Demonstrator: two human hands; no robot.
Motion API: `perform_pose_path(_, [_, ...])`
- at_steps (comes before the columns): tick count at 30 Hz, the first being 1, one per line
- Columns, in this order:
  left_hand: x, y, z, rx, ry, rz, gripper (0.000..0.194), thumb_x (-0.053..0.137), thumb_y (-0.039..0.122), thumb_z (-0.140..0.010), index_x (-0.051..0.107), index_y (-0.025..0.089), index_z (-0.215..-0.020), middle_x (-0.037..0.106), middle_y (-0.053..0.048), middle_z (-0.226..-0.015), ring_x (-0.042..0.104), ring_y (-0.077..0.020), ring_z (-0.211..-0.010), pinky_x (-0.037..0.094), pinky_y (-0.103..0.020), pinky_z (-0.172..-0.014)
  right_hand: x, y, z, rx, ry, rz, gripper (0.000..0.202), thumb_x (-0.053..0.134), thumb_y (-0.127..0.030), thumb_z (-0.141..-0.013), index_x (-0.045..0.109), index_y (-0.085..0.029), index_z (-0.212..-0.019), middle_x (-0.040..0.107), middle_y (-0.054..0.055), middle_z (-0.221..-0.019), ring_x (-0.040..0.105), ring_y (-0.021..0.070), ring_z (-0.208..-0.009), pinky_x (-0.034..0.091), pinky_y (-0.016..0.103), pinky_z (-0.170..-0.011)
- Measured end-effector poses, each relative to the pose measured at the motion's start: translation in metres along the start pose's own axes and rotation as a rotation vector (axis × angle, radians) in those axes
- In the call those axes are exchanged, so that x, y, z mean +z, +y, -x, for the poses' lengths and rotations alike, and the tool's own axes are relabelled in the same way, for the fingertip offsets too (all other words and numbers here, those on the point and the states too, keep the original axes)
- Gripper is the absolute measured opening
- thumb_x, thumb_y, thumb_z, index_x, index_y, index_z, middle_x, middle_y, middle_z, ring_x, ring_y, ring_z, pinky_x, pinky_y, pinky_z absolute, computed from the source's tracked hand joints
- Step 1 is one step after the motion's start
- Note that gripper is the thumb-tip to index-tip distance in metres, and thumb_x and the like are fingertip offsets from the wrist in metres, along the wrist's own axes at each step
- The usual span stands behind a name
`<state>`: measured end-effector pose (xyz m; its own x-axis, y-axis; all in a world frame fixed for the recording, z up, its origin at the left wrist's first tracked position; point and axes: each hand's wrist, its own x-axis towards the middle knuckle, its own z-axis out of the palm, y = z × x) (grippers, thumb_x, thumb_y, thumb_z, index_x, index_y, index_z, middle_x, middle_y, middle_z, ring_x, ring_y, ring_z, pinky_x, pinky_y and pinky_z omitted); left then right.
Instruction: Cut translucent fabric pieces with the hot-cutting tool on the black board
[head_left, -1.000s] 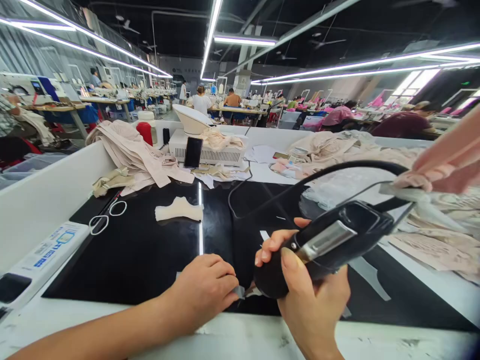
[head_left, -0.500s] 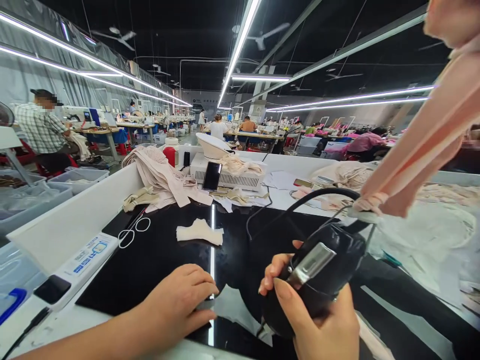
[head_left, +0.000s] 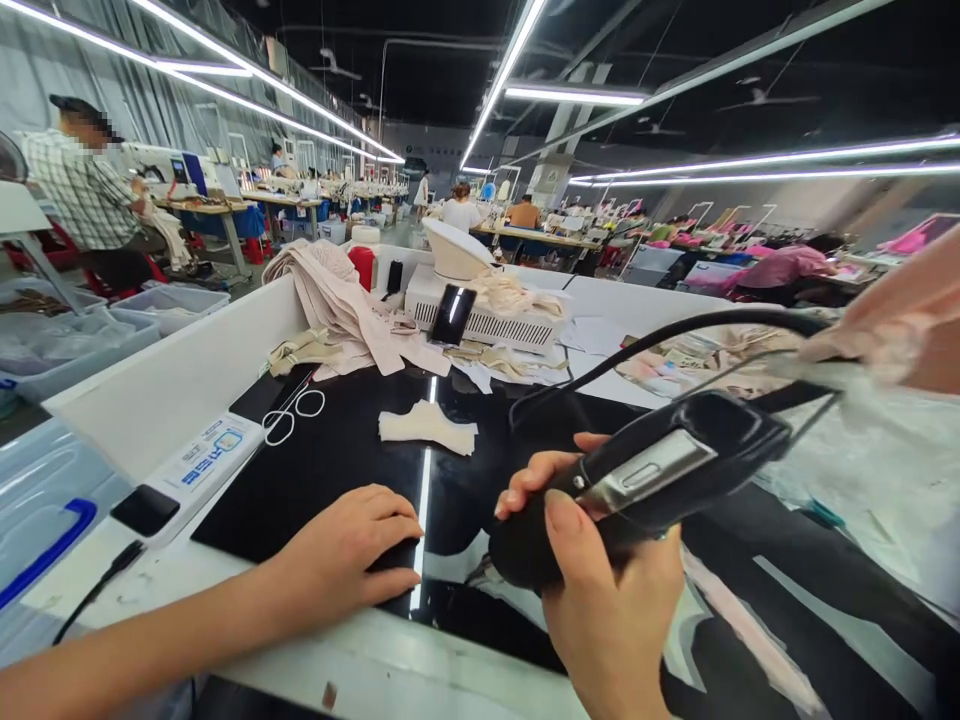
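Observation:
My right hand [head_left: 607,590] is wrapped round a black handheld device [head_left: 645,480] with a silver plate, held tilted above the right half of the glossy black board [head_left: 330,440]. A black cable and a pink fabric strip [head_left: 900,320] lead to the device's far end. My left hand [head_left: 360,550] rests near the board's front edge, fingers apart, nothing visible in it. Beyond it lies a cream fabric piece [head_left: 429,428]. Pale, partly hidden pieces lie under and beside the device.
Scissors [head_left: 294,416] and a white box [head_left: 210,455] are at the left. Pink fabric strips [head_left: 345,300], a phone [head_left: 453,314] and a white vented unit [head_left: 510,325] stand behind. A clear plastic bag [head_left: 892,450] lies right. People sit at machines further off.
The device in my right hand has swung to a flatter tilt, its far end further right. The pink strip hangs lower and further right. The camera view has shifted.

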<state>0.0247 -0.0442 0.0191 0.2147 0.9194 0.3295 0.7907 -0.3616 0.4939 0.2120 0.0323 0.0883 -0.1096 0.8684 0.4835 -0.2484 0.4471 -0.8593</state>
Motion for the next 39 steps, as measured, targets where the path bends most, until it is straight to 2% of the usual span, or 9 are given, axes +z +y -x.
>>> perform_pose_path(9, [0.003,0.001,-0.004,0.035,-0.001,0.02,0.027,0.079,0.028,-0.086,0.07,0.021,-0.111,0.069,-0.004,-0.117,0.063,-0.0213,-0.111,0.051,-0.038,-0.1,0.021,0.006,0.001,-0.006,-0.014,-0.126,0.036,0.074,-0.031,-0.085,0.053,-0.028,-0.115,0.062,-0.004,-0.08,0.062,0.016,-0.063,0.054,0.034,-0.059])
perform_pose_path(16, [0.009,0.004,-0.01,0.037,0.012,0.016,0.02,0.081,0.026,-0.085,0.07,0.02,-0.101,0.07,-0.003,-0.112,0.063,-0.0215,-0.106,0.05,-0.037,-0.096,0.021,0.012,-0.003,-0.002,0.009,-0.133,0.039,0.076,-0.033,-0.085,0.054,-0.028,-0.116,0.063,-0.004,-0.082,0.062,0.0155,-0.063,0.054,0.035,-0.06])
perform_pose_path(23, [0.008,0.006,-0.01,-0.011,0.009,-0.002,0.003,0.071,0.02,-0.092,0.07,0.022,-0.093,0.07,0.0,-0.108,0.063,-0.018,-0.104,0.05,-0.033,-0.096,0.021,0.013,-0.001,0.01,0.014,-0.123,0.041,0.077,-0.036,-0.084,0.052,-0.028,-0.115,0.062,-0.004,-0.081,0.062,0.0149,-0.062,0.054,0.033,-0.058])
perform_pose_path(26, [0.008,0.006,-0.009,-0.02,0.01,-0.008,0.002,0.071,0.021,-0.092,0.069,0.022,-0.094,0.07,-0.001,-0.11,0.063,-0.0183,-0.105,0.05,-0.033,-0.096,0.021,0.012,0.0,0.007,0.016,-0.133,0.039,0.076,-0.035,-0.084,0.052,-0.028,-0.114,0.063,-0.004,-0.08,0.061,0.0147,-0.061,0.055,0.033,-0.058])
perform_pose_path(31, [0.005,0.007,-0.011,-0.034,-0.04,-0.02,0.023,0.082,0.031,-0.084,0.067,0.022,-0.099,0.069,-0.002,-0.113,0.061,-0.0218,-0.107,0.049,-0.037,-0.097,0.02,0.009,0.0,0.017,0.014,-0.146,0.038,0.077,-0.034,-0.083,0.053,-0.028,-0.113,0.062,-0.004,-0.08,0.062,0.0147,-0.061,0.055,0.032,-0.057])
perform_pose_path(34, [0.005,0.009,-0.014,-0.051,-0.057,-0.024,0.02,0.081,0.029,-0.084,0.067,0.022,-0.095,0.068,-0.001,-0.112,0.061,-0.0224,-0.106,0.048,-0.039,-0.096,0.02,0.008,0.0,0.007,0.018,-0.143,0.038,0.077,-0.032,-0.083,0.053,-0.028,-0.113,0.063,-0.004,-0.08,0.062,0.0139,-0.059,0.056,0.032,-0.057])
perform_pose_path(39, [0.007,0.01,-0.013,-0.094,-0.023,0.017,0.011,0.075,0.019,-0.088,0.065,0.021,-0.091,0.067,0.0,-0.112,0.06,-0.0203,-0.105,0.048,-0.037,-0.095,0.02,0.007,0.001,0.01,0.025,-0.162,0.036,0.075,-0.03,-0.083,0.052,-0.028,-0.111,0.064,-0.004,-0.08,0.062,0.0138,-0.057,0.056,0.031,-0.053])
